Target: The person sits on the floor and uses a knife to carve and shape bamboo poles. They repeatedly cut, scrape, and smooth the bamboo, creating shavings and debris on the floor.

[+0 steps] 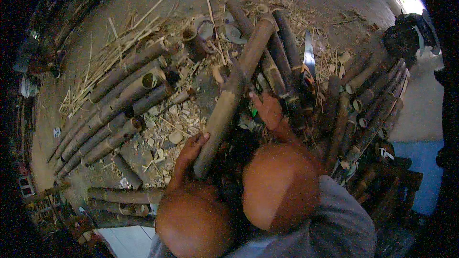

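A long bamboo pole (222,112) slants away from me, its near end between my knees and its far end resting by other bamboo pieces. My left hand (190,150) is closed around the pole's near part, thumb on top. To the right of the pole is my right hand (268,110), its fingers stretched toward the pole's side; I see nothing held in it. A dark, pointed shape lies across the pole's middle, too dim to name. A small green thing (254,112) shows beside the right hand's fingers.
Cut bamboo poles (119,100) are stacked at left, and more bamboo (373,100) lies at right. A handsaw (309,57) with an orange-and-black handle stands beyond my right hand. Wood chips (167,129) and thin bamboo strips (129,38) litter the ground.
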Demonstrator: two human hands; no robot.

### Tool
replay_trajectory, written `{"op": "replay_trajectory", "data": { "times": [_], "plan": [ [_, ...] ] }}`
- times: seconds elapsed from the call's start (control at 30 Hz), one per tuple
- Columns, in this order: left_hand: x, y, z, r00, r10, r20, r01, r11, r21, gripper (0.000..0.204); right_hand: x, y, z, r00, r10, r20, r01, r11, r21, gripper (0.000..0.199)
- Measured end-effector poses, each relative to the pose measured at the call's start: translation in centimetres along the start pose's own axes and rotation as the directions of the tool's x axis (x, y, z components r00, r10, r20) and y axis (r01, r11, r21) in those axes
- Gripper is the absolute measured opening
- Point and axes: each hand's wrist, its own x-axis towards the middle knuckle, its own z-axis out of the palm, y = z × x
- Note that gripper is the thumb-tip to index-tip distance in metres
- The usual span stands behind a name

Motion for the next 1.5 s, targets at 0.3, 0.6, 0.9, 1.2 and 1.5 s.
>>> {"op": "replay_trajectory", "data": {
  "times": [0.3,0.6,0.9,1.2,1.5],
  "plan": [
    [-0.5,0.2,0.5,0.995,-0.097,-0.028,0.098,0.995,0.023,0.093,0.7,0.1,0.0,0.998,-0.03,0.052,0.03,0.999,0.012,0.066],
    [1.1,-1.4,-0.7,0.997,0.042,-0.062,-0.028,0.975,0.22,0.113,1.3,0.8,0.4,0.95,-0.277,0.145,0.293,0.951,-0.099,0.061],
    [-0.2,-0.9,-0.2,0.999,-0.04,-0.018,0.039,0.998,-0.04,0.094,1.7,0.1,0.8,0.97,-0.101,0.221,0.147,0.968,-0.204,0.066],
    [-0.9,0.0,-0.1,0.99,-0.137,-0.037,0.134,0.989,-0.067,0.075,1.0,-1.0,0.2,0.971,-0.087,0.225,0.129,0.974,-0.183,0.068],
    [-2.5,0.8,-0.1,0.992,-0.098,-0.083,0.095,0.994,-0.047,0.074,0.9,-0.6,-0.2,0.998,0.061,0.002,-0.061,0.998,0.004,0.061]
  ]
}}
